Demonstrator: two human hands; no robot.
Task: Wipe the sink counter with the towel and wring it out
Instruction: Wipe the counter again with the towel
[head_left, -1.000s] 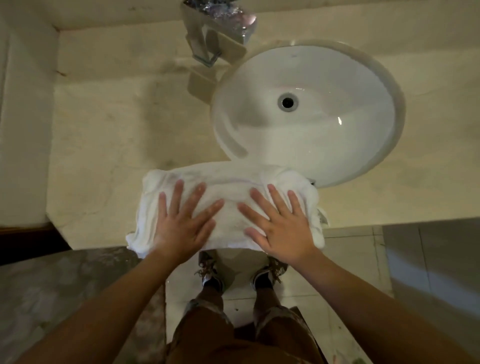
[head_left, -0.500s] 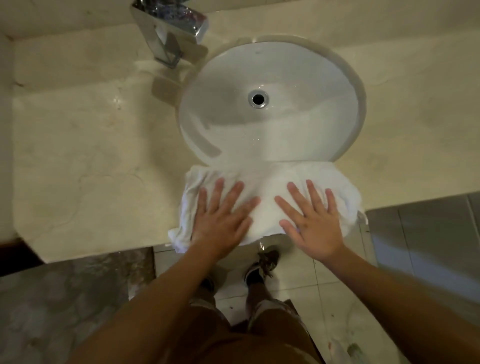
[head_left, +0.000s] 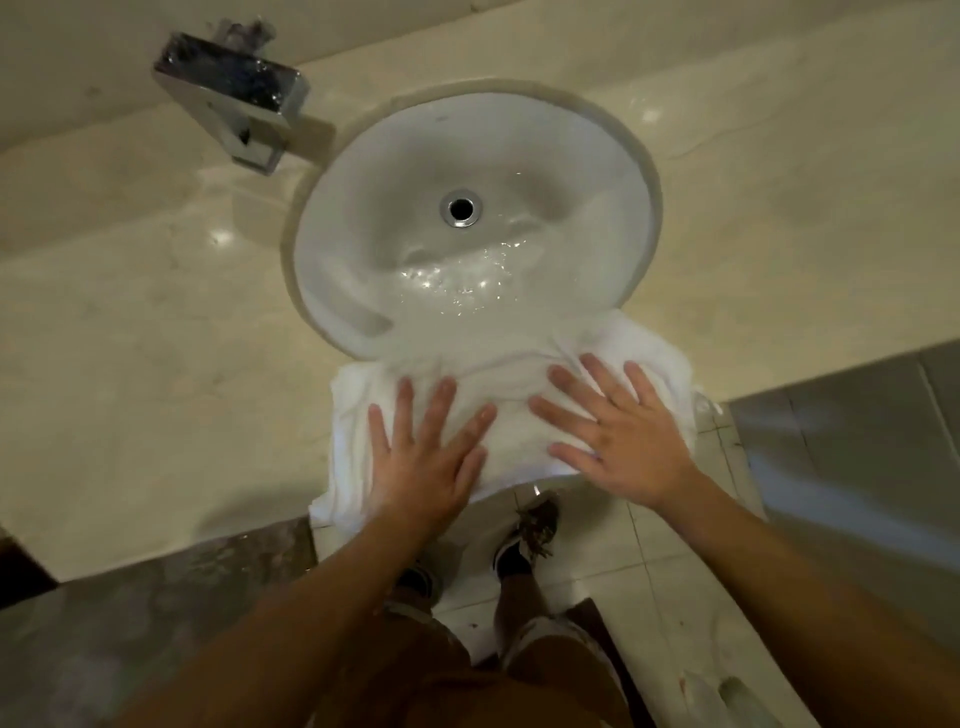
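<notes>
Both my left hand (head_left: 423, 457) and right hand (head_left: 618, 436) press flat on the towel (head_left: 511, 374), which could slide off the counter (head_left: 156, 364) edge if I push unevenly

Both hands, left (head_left: 423, 457) and right (head_left: 618, 436), press flat on the white towel (head_left: 511, 374) at the sink's (head_left: 363, 218) near edge.

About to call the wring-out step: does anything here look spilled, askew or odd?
Nothing is damaged. The towel is bunched; its near edge hangs off the counter front, its far edge laps the sink rim. Both hands, left and right, press it flat. Water beads in the basin.
</notes>
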